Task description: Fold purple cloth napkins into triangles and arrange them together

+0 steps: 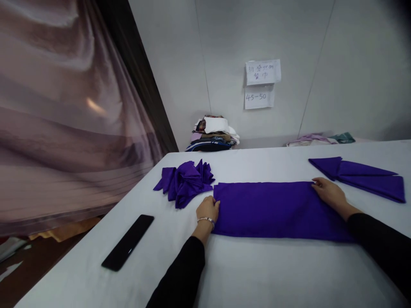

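Note:
A purple cloth napkin (272, 209) lies flat before me, folded into a long rectangle with its long sides running left to right. At its left end, my left hand (208, 209) has its fingers closed on the short edge. My right hand (329, 192) pinches the far edge towards the right, and that forearm covers part of the right end. Just beyond my left hand sits a bunched, pleated purple napkin (186, 182). Past my right hand lies another purple napkin (369, 175), folded into flat pointed shapes.
The white-covered table (263, 269) also bears a black phone (128, 242) on the left. Behind its far edge is a pile of folded clothes (215, 134), with more cloth (317, 139) farther right. A pinkish curtain (70, 107) hangs at left. Paper signs (262, 72) are on the wall.

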Available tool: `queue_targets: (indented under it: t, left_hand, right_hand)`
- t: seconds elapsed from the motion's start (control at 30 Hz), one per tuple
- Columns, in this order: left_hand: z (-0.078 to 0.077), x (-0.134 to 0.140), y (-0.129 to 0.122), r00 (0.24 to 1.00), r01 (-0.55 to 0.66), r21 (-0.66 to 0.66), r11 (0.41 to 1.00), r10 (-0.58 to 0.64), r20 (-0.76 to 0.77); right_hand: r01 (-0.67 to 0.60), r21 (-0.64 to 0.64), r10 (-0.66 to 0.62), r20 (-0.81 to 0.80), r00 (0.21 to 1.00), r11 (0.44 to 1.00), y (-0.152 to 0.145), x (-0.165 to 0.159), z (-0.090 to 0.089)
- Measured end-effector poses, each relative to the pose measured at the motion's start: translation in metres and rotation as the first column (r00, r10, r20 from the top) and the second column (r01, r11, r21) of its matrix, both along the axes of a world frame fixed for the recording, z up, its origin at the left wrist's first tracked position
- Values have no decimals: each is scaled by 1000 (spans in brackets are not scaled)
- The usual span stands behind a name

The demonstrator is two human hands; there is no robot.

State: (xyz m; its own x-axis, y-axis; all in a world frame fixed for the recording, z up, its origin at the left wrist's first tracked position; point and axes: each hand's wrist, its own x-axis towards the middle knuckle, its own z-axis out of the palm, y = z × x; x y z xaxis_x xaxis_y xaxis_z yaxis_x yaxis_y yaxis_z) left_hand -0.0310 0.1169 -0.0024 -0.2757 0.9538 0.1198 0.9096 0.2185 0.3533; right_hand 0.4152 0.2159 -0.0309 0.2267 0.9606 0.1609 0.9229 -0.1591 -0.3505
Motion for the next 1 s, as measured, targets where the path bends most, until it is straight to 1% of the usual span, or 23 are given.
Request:
queue_targets:
  t: [0.17, 0.33, 0.4, 0.47, 0.57, 0.67, 0.73, 0.8, 0.9, 1.0]
  left_hand:
    - [-1, -1, 0, 998, 51, 57, 997, -52, 28]
    - [2, 1, -3, 991, 129, 237, 963, -134, 2]
    - [4, 2, -5, 989, 143, 263, 954, -147, -3]
    - [5, 2, -7, 991, 118, 227, 967, -127, 28]
    - [5, 1, -9, 996, 14, 97, 995, -22, 81]
    - [4, -3, -9, 995, -56, 7, 998, 55, 84]
    - [2, -5, -10, 993, -53, -2, 999, 53, 102]
    - [0, -6, -9, 988, -14, 21, 1000, 10, 154]
    - [-1, -6, -7, 955, 31, 46, 998, -43, 294]
    - [-2, -6, -1, 912, 8, 43, 999, -25, 410]
  right_hand:
    - [4, 21, -4, 10, 1000, 1000, 3, 4, -6]
    - [-4, 32, 4, 8, 1000, 999, 6, 7, -9]
    - [0, 23, 0, 16, 1000, 1000, 6, 8, -11]
    - [2, 27, -3, 21, 1000, 1000, 6, 9, -12]
    - [-1, 57, 0, 10, 1000, 998, 7, 10, -14]
    - [6, 48, -4, -27, 1000, 999, 9, 10, -12]
    - [-16, 15, 17, -58, 998, 1000, 9, 9, -9]
    - [-44, -11, 42, -82, 996, 999, 9, 8, -6]
    - [-47, -26, 45, -91, 995, 999, 8, 6, -4]
    - [-35, -21, 32, -93, 995, 999, 8, 5, -3]
